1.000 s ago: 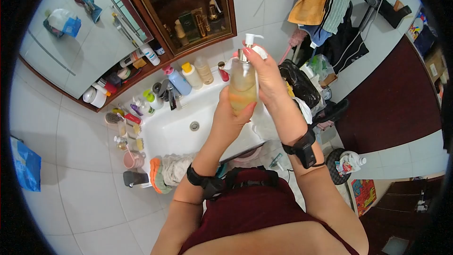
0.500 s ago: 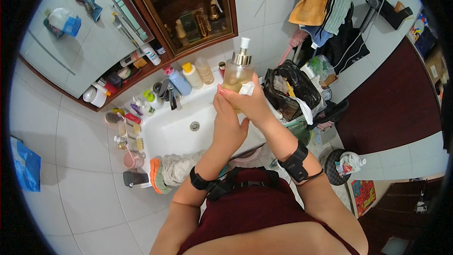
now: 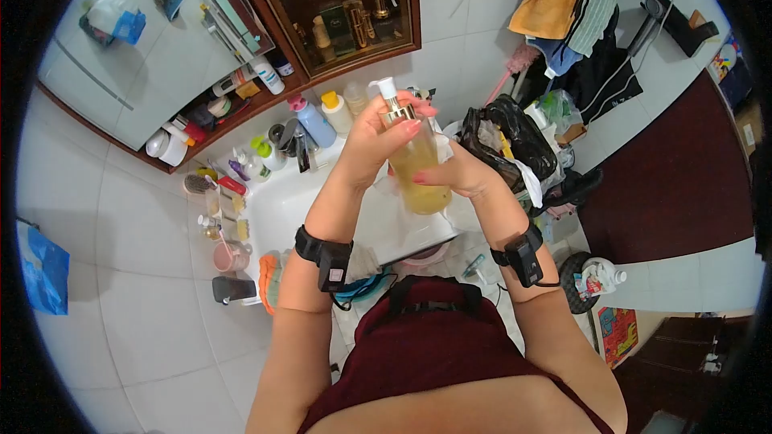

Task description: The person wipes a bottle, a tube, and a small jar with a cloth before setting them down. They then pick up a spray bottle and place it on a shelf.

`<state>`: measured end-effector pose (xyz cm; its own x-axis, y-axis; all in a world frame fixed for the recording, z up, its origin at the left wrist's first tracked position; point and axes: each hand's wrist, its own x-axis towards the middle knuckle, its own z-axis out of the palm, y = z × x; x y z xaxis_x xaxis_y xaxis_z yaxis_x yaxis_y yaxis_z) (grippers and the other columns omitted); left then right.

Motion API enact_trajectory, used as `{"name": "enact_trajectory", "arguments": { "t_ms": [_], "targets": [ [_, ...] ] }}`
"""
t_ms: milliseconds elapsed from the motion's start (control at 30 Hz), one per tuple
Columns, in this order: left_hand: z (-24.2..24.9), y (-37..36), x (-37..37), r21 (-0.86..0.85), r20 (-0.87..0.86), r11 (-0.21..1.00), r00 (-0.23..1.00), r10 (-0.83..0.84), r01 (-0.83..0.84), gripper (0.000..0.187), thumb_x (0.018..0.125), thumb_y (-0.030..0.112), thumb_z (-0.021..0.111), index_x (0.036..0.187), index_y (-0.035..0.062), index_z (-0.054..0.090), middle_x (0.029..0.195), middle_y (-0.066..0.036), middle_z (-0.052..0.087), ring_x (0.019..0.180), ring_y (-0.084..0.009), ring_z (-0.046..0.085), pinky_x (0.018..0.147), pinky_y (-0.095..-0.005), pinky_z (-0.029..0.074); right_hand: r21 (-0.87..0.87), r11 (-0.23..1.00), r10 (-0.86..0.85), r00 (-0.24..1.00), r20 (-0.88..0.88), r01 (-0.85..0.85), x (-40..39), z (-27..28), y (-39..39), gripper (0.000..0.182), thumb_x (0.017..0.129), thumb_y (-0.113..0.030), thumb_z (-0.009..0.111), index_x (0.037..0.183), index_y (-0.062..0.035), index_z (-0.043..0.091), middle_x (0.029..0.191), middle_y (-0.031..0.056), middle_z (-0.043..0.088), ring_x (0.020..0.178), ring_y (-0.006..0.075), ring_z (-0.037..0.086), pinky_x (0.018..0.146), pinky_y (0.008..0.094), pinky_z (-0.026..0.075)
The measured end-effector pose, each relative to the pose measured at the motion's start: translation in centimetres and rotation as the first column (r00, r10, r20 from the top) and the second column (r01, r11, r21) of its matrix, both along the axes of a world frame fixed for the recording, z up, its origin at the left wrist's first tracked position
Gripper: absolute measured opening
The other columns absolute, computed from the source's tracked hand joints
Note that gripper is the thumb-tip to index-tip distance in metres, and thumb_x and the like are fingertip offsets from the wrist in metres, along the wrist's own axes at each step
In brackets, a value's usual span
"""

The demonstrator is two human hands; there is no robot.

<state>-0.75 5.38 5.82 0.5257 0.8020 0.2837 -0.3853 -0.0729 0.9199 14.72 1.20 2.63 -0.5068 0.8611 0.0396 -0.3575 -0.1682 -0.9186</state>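
In the head view, the left hand (image 3: 363, 141) grips a clear pump bottle (image 3: 426, 197) by its neck, thumb across the shiny collar and fingers curled round the far side. The white pump head (image 3: 387, 87) pokes up just above these fingers. The right hand (image 3: 464, 173) is closed on the bottle's side, below and to the right of the left fingers; one red nail lies against the front, while the fingers behind are hidden. A white tissue (image 3: 444, 147) sits just above the right hand, against the bottle. The yellowish liquid shows between and below the two hands.

Beneath the fingers spreads the white sink (image 3: 277, 201), partly covered by the hands, the left forearm and the bottle. Left of the left fingers stand the dark faucet (image 3: 303, 153), a blue bottle (image 3: 315, 123) and a yellow-capped bottle (image 3: 338, 116); nearest is a clear bottle (image 3: 356, 99), its lower part blocked by the hand. Farther left are a pink cup (image 3: 231, 256) and a hairbrush (image 3: 195, 183). Above the fingers hangs a glass-fronted cabinet (image 3: 362, 63). Just right of the right fingers, a black plastic bag (image 3: 532, 141) gapes open, crowding that side, with a pink duster (image 3: 521, 56) above it.
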Motion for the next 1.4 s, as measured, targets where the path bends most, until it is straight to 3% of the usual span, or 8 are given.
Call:
{"name": "enact_trajectory", "arguments": {
  "t_ms": [267, 500, 600, 800, 933, 1100, 1267, 1400],
  "targets": [
    [-2.1, 1.4, 0.4, -0.054, 0.049, 0.946, 0.945, 0.323, -0.320, 0.012, 0.089, 0.019, 0.055, 0.093, 0.0083, 0.052, 0.086, -0.004, 0.059, 0.086, -0.0138, 0.057, 0.075, -0.0282, 0.047, 0.008, 0.960, -0.272, 0.929, 0.249, 0.279, -1.8, -2.4, -0.7, 0.071, 0.067, -0.026, 0.078, 0.124, -0.0023, 0.044, 0.108, 0.0125, 0.059, 0.099, 0.0212, 0.057, 0.084, 0.0335, 0.045],
    [-2.3, 3.0, -1.2, -0.136, 0.093, 0.808, 0.805, 0.586, -0.573, 0.012, 0.088, 0.016, 0.060, 0.092, 0.0089, 0.052, 0.083, -0.003, 0.059, 0.080, -0.0112, 0.056, 0.075, -0.0261, 0.045, 0.858, 0.421, -0.884, 0.343, 0.316, 0.295, -5.0, -5.0, -3.0, 0.062, 0.087, -0.032, 0.058, 0.130, 0.0051, 0.032, 0.127, 0.0207, 0.045, 0.115, 0.0307, 0.048, 0.095, 0.0362, 0.039],
    [-2.7, 3.8, -3.3, -0.122, 0.106, 0.772, 0.765, 0.635, -0.624, 0.012, 0.087, 0.015, 0.060, 0.089, 0.0090, 0.050, 0.083, -0.001, 0.057, 0.077, -0.0091, 0.055, 0.074, -0.0250, 0.044, 0.068, 0.798, -0.600, 0.782, 0.171, 0.598, -4.2, -4.8, -4.0, 0.064, 0.093, -0.046, 0.040, 0.137, -0.0012, 0.027, 0.132, 0.0141, 0.045, 0.122, 0.0301, 0.043, 0.100, 0.0375, 0.034],
    [-3.1, 4.1, -4.1, 0.004, 0.046, 0.707, 0.706, 0.707, -0.707, 0.014, 0.087, 0.019, 0.061, 0.090, 0.0092, 0.051, 0.081, -0.001, 0.057, 0.075, -0.0087, 0.052, 0.069, -0.0240, 0.043, -0.035, 0.935, -0.297, 0.723, -0.624, 0.354, -3.4, 1.6, -5.0, 0.081, 0.091, -0.060, 0.026, 0.141, 0.0016, 0.011, 0.145, 0.0139, 0.024, 0.133, 0.0273, 0.026, 0.108, 0.0441, 0.019],
    [-3.0, 2.4, -2.7, -0.007, 0.025, 0.744, 0.744, 0.668, -0.668, 0.014, 0.087, 0.015, 0.061, 0.092, 0.0074, 0.049, 0.081, 0.000, 0.055, 0.073, -0.0061, 0.051, 0.066, -0.0210, 0.041, 0.869, 0.472, -0.646, 0.729, 0.227, 0.148, -5.5, 2.9, -4.2, 0.084, 0.087, -0.060, 0.033, 0.140, 0.0017, 0.015, 0.146, 0.0160, 0.021, 0.133, 0.0310, 0.024, 0.107, 0.0433, 0.019],
    [-2.4, 0.8, -2.5, -0.007, 0.033, 0.770, 0.769, 0.638, -0.638, 0.014, 0.088, 0.014, 0.060, 0.094, 0.0074, 0.049, 0.082, 0.000, 0.055, 0.075, -0.0063, 0.052, 0.068, -0.0216, 0.042, 0.962, 0.234, -0.881, 0.450, 0.147, 0.143, -7.3, -0.3, 0.7, 0.088, 0.081, -0.056, 0.053, 0.138, 0.0024, 0.021, 0.138, 0.0251, 0.031, 0.126, 0.0374, 0.035, 0.098, 0.0399, 0.035],
    [-1.5, -1.0, -3.6, -0.028, 0.158, 0.863, 0.850, 0.502, -0.504, 0.018, 0.088, 0.011, 0.057, 0.099, 0.0067, 0.044, 0.087, -0.006, 0.057, 0.082, -0.0125, 0.055, 0.078, -0.0272, 0.044, 0.338, 0.940, -0.176, 0.913, 0.367, 0.045, -4.7, -0.3, 1.2, 0.090, 0.068, -0.049, 0.072, 0.132, 0.0020, 0.034, 0.120, 0.0205, 0.052, 0.107, 0.0344, 0.055, 0.088, 0.0371, 0.044],
    [-1.3, -1.8, -4.2, -0.029, 0.270, 0.958, 0.921, 0.283, -0.286, 0.019, 0.089, 0.012, 0.054, 0.100, 0.0071, 0.040, 0.088, -0.010, 0.055, 0.087, -0.0201, 0.053, 0.083, -0.0360, 0.044, -0.134, 0.929, 0.248, 0.849, -0.467, -0.344, -4.9, -6.9, 1.0, 0.075, 0.075, -0.047, 0.068, 0.127, 0.0003, 0.040, 0.117, 0.0157, 0.055, 0.104, 0.0258, 0.058, 0.089, 0.0342, 0.046]
  ]
}}
